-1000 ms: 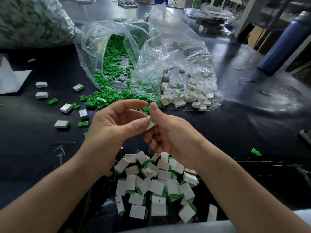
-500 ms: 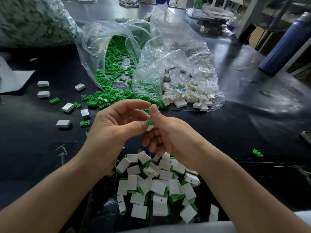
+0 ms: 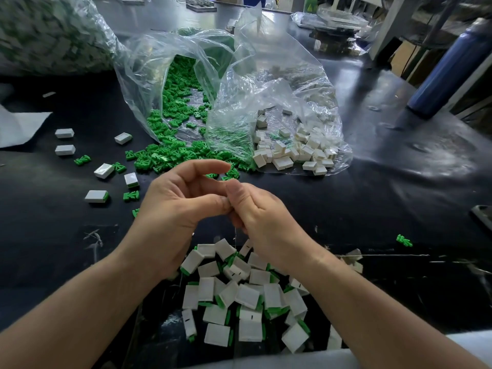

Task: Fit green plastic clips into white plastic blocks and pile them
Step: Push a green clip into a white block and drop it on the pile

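My left hand [image 3: 175, 206] and my right hand [image 3: 261, 217] meet fingertip to fingertip above the black table. My left thumb presses against the curled fingers of my right hand, and the white block with its green clip is hidden between them. My left index finger arches free above. Below my wrists lies a pile of white blocks with green clips fitted [image 3: 247, 296]. Beyond my hands, an open clear bag spills loose green clips [image 3: 175, 107], and a second clear bag holds plain white blocks [image 3: 292, 150].
Stray white blocks [image 3: 64, 133] and green clips [image 3: 82, 159] are scattered at the left. One clip [image 3: 404, 241] lies alone at the right. A large full bag [image 3: 48, 35] sits at the back left, a white sheet [image 3: 18, 126] at the left edge, a blue bottle [image 3: 447, 73] at the back right.
The block and clip that showed between my thumbs are now covered by my fingers. My right thumb has folded down over them, and my left index finger has lifted slightly.
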`<state>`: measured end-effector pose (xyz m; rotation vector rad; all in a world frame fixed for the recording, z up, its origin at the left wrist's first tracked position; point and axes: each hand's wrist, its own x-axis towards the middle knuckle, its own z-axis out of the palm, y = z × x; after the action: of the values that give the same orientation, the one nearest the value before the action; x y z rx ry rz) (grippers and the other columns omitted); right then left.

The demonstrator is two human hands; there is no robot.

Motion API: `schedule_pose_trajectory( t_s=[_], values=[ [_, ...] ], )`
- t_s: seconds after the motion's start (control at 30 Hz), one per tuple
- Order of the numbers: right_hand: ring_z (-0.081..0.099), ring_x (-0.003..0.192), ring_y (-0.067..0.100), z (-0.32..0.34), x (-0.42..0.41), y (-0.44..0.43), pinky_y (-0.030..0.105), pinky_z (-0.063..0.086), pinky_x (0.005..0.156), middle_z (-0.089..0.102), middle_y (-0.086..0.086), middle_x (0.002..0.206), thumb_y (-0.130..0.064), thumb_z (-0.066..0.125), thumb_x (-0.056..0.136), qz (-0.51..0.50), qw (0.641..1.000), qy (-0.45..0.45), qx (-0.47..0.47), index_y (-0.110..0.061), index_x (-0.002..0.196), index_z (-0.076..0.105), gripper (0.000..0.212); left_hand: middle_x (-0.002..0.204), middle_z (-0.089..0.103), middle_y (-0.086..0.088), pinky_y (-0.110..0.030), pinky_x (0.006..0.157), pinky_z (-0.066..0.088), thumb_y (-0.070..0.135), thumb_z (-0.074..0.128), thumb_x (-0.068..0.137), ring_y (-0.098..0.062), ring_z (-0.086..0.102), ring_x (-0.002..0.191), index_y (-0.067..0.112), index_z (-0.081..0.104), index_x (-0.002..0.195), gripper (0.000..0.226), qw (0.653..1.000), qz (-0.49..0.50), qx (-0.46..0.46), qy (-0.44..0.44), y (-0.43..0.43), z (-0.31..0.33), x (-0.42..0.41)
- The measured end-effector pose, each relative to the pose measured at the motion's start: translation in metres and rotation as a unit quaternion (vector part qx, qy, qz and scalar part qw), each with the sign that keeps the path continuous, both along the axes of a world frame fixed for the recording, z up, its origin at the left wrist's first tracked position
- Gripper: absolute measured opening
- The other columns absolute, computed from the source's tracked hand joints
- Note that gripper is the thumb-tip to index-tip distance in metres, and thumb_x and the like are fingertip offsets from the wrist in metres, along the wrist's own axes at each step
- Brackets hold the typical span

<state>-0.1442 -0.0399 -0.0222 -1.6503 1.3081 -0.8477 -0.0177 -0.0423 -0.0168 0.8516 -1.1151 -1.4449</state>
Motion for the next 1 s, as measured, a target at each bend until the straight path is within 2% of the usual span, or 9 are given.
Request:
schedule_pose_trajectory(
  t_s=[0.1,0.3,0.53,0.7,0.77,0.9,0.97,1.0],
  values=[
    [0.039,0.060,0.001,0.0017,0.0004,0.0011,0.022,0.029,0.059,0.042,-0.015,0.063,-0.043,0.029,0.097,0.005,0.999,0.027,-0.021,-0.034,0.063,0.039,0.036,0.065,0.070,-0.007,-0.021,0.057,0.054,-0.005,0.061,0.055,-0.018,0.067,0.059,0.007,0.062,0.091,0.037,1.000,0.009,0.012,0.002,-0.0008,-0.0008,0.0000],
    [0.038,0.061,0.002,0.0033,0.0022,0.0024,0.023,0.030,0.059,0.040,-0.014,0.064,-0.039,0.029,0.098,0.008,0.998,0.054,-0.041,-0.034,0.064,0.035,0.035,0.065,0.070,-0.006,-0.019,0.058,0.053,-0.005,0.060,0.054,-0.015,0.067,0.061,0.007,0.062,0.088,0.036,1.000,0.016,0.021,-0.003,-0.0006,-0.0007,-0.0011],
    [0.037,0.062,0.004,0.0026,0.0028,0.0024,0.029,0.029,0.065,0.038,-0.014,0.064,-0.039,0.028,0.098,0.006,0.997,0.067,-0.045,-0.033,0.065,0.033,0.035,0.065,0.070,-0.006,-0.019,0.058,0.053,-0.005,0.059,0.053,-0.013,0.067,0.061,0.007,0.062,0.086,0.035,1.000,0.016,0.027,0.002,-0.0006,-0.0008,-0.0017],
    [0.044,0.074,0.011,0.0009,0.0020,0.0017,0.028,0.032,0.070,0.043,-0.014,0.069,-0.037,0.029,0.099,0.005,0.997,0.062,-0.048,-0.032,0.070,0.040,0.031,0.065,0.070,-0.007,-0.019,0.059,0.054,-0.007,0.058,0.052,-0.014,0.067,0.061,0.006,0.063,0.083,0.034,0.999,0.015,0.032,0.009,-0.0011,-0.0013,-0.0019],
    [0.045,0.072,0.008,-0.0001,0.0011,0.0013,0.027,0.034,0.068,0.045,-0.015,0.068,-0.038,0.029,0.099,0.007,0.998,0.044,-0.042,-0.028,0.076,0.047,0.031,0.065,0.069,-0.007,-0.019,0.059,0.054,-0.008,0.058,0.052,-0.014,0.066,0.060,0.006,0.062,0.084,0.034,0.999,0.015,0.033,0.017,-0.0012,-0.0009,-0.0017],
    [0.045,0.056,-0.005,-0.0007,-0.0022,-0.0008,0.016,0.032,0.059,0.050,-0.020,0.053,-0.045,0.029,0.097,0.003,1.000,-0.007,-0.004,-0.027,0.074,0.055,0.039,0.064,0.069,-0.010,-0.021,0.055,0.053,-0.010,0.061,0.053,-0.019,0.065,0.054,0.004,0.061,0.087,0.037,0.999,-0.003,0.031,0.027,-0.0008,-0.0004,-0.0005],
    [0.045,0.053,0.000,-0.0004,-0.0044,-0.0029,0.022,0.034,0.058,0.053,-0.013,0.053,-0.056,0.026,0.090,0.003,1.000,-0.012,0.013,-0.017,0.069,0.059,0.055,0.065,0.069,-0.009,-0.021,0.055,0.053,-0.014,0.070,0.045,-0.017,0.063,0.054,0.005,0.062,0.089,0.048,0.999,-0.004,0.032,0.018,-0.0014,-0.0008,0.0002],
    [0.046,0.053,0.003,0.0002,-0.0057,-0.0041,0.025,0.036,0.059,0.054,-0.009,0.055,-0.062,0.024,0.084,0.004,1.000,-0.016,0.023,-0.013,0.067,0.060,0.064,0.066,0.070,-0.008,-0.021,0.055,0.053,-0.008,0.073,0.045,-0.016,0.062,0.054,0.005,0.062,0.090,0.048,0.999,-0.001,0.031,0.017,-0.0016,-0.0014,0.0006]
  ],
)
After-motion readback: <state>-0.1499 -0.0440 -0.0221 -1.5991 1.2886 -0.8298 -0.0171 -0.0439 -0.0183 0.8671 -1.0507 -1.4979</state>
